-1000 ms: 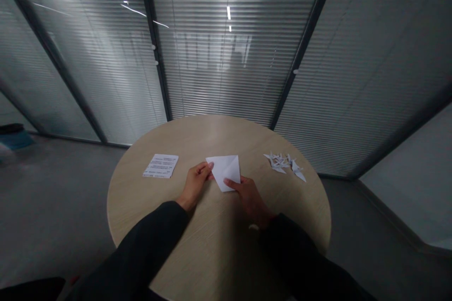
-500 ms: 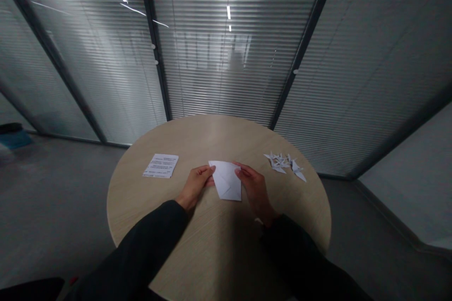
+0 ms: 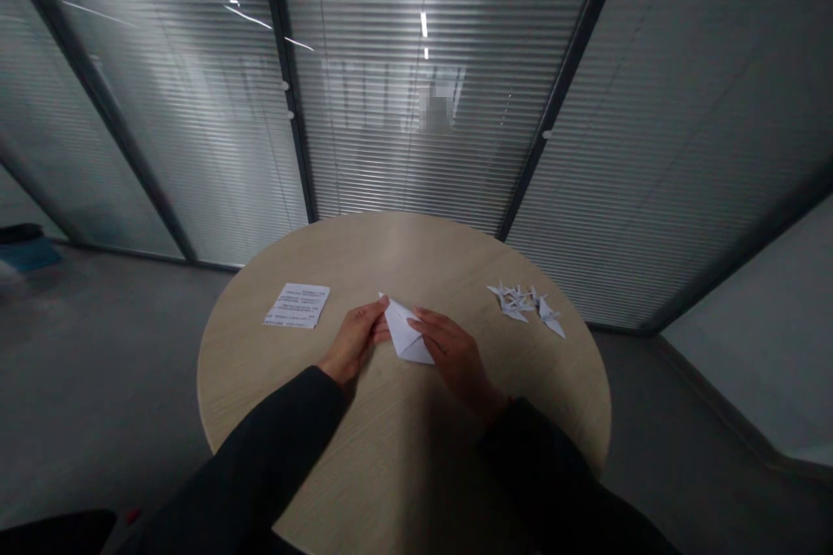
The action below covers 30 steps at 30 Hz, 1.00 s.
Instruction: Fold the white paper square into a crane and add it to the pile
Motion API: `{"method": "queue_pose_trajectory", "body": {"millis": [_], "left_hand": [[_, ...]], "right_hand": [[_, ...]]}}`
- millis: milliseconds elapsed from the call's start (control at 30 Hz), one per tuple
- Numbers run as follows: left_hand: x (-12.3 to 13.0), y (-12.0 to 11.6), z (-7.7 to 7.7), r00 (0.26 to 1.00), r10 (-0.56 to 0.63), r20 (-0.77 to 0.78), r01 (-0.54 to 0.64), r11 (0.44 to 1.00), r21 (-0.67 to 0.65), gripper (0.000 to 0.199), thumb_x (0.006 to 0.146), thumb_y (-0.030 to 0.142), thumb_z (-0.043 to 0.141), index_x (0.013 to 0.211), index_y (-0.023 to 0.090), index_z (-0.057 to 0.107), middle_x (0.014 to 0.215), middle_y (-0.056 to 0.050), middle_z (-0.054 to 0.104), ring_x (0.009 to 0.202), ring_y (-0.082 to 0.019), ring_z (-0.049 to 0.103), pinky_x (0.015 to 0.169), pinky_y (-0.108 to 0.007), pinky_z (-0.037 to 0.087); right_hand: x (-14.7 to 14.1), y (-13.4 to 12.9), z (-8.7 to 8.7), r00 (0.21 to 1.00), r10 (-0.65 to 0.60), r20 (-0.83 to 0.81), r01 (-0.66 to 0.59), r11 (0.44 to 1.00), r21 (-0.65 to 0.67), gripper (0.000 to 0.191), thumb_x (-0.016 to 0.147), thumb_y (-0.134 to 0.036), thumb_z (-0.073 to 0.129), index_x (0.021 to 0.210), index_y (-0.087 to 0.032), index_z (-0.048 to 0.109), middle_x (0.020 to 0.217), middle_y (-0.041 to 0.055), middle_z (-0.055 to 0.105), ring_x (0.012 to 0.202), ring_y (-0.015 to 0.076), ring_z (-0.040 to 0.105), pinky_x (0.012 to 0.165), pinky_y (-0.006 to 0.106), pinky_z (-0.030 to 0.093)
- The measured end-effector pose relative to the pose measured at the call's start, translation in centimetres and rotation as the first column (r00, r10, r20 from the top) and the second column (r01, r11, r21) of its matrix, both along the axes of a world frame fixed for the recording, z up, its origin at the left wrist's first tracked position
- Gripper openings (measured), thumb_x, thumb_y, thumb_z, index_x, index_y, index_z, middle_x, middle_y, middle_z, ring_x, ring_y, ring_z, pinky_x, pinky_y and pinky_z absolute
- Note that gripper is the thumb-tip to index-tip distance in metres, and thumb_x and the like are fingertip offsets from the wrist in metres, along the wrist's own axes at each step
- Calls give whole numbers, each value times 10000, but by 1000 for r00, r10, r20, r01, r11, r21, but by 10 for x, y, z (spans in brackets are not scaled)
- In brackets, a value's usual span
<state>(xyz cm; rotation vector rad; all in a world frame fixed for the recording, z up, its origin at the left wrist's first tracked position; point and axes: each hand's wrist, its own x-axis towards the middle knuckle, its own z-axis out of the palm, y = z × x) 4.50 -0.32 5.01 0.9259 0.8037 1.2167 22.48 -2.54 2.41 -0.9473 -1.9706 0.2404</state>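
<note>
Between my hands is a folded sheet of white paper (image 3: 404, 338), with a pointed corner at its upper left and a crease running across its face. My left hand (image 3: 361, 336) pinches that corner between thumb and fingers. My right hand (image 3: 452, 353) lies over the paper's right side, its fingers closed on the folded edge and covering part of it. Several white paper cranes (image 3: 526, 305) lie in a cluster to the right of my right hand. A stack of printed paper squares (image 3: 298, 306) sits left of my left hand.
All of this is on a round wooden table (image 3: 396, 243). Beyond its far edge stands a glass partition with blinds (image 3: 416, 165). A blue bin (image 3: 27, 250) is on the floor at far left.
My right hand has moved left over the paper, bringing its right side inward. The paper's outline is now narrower and more pointed. My left hand has shifted slightly left.
</note>
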Motion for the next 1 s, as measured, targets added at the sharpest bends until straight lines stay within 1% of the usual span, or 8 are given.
{"method": "queue_pose_trajectory", "body": {"millis": [100, 233, 400, 533, 600, 667, 800, 1000], "left_hand": [[-1, 0, -1, 1000, 0, 24, 1, 1000, -19, 433, 660, 490, 762, 591, 131, 529, 529, 39, 469, 467, -50, 406, 450, -187, 354], [-3, 2, -4, 993, 76, -95, -76, 997, 6, 384, 606, 432, 810, 675, 98, 633, 610, -7, 575, 529, -72, 480, 505, -200, 374], [-5, 5, -8, 963, 159, -218, -141, 985, 97, 373, 588, 446, 804, 639, 110, 652, 566, -10, 580, 499, -89, 473, 492, -220, 341], [-3, 5, -9, 943, 143, -299, -110, 986, 125, 386, 569, 477, 797, 627, 122, 658, 557, -21, 600, 494, -109, 495, 495, -234, 348], [-2, 5, -10, 939, 141, -315, -103, 986, 133, 383, 578, 483, 786, 621, 126, 656, 554, -21, 601, 489, -112, 497, 492, -236, 345], [-2, 4, -10, 934, 145, -327, -104, 985, 140, 376, 571, 477, 787, 607, 128, 651, 540, -17, 593, 479, -110, 490, 483, -234, 333], [-2, 3, -9, 925, 135, -354, -87, 985, 147, 364, 576, 467, 786, 607, 128, 658, 544, -20, 600, 475, -109, 490, 473, -231, 319], [0, 1, -6, 935, 88, -343, -46, 991, 127, 374, 541, 474, 803, 612, 130, 674, 556, -34, 623, 478, -122, 508, 478, -241, 341]], "right_hand": [[0, 1, -1, 998, 32, 50, -33, 999, 19, 376, 912, -156, 407, 1168, -253, 664, 1261, 52, 635, 1192, 191, 566, 1056, 413, 441], [-3, -2, 0, 997, 58, 48, -58, 998, 5, 381, 889, -135, 420, 1147, -257, 672, 1267, 52, 628, 1200, 191, 559, 1058, 409, 436], [-10, -4, 3, 981, 85, -175, -116, 978, -172, 358, 850, -200, 474, 1171, -226, 631, 1281, 89, 608, 1198, 217, 554, 1026, 409, 439], [-13, 4, -4, 897, -41, -441, -225, 816, -533, 409, 790, -373, 610, 1157, -198, 566, 1050, 95, 701, 920, 216, 673, 776, 344, 535], [-13, 8, -7, 878, -62, -474, -287, 725, -626, 373, 736, -417, 661, 1026, -190, 602, 895, 66, 727, 790, 210, 681, 698, 325, 523], [-12, 11, -7, 869, -65, -490, -321, 679, -660, 335, 687, -429, 703, 905, -186, 628, 831, 45, 732, 749, 207, 676, 686, 316, 507], [-10, 11, -5, 861, -70, -504, -348, 640, -684, 321, 641, -418, 733, 832, -172, 656, 791, 32, 732, 707, 197, 665, 663, 300, 485], [-10, 10, -6, 880, -86, -468, -310, 642, -701, 277, 626, -390, 738, 778, -166, 682, 760, 34, 726, 682, 192, 651, 622, 286, 469]]}}
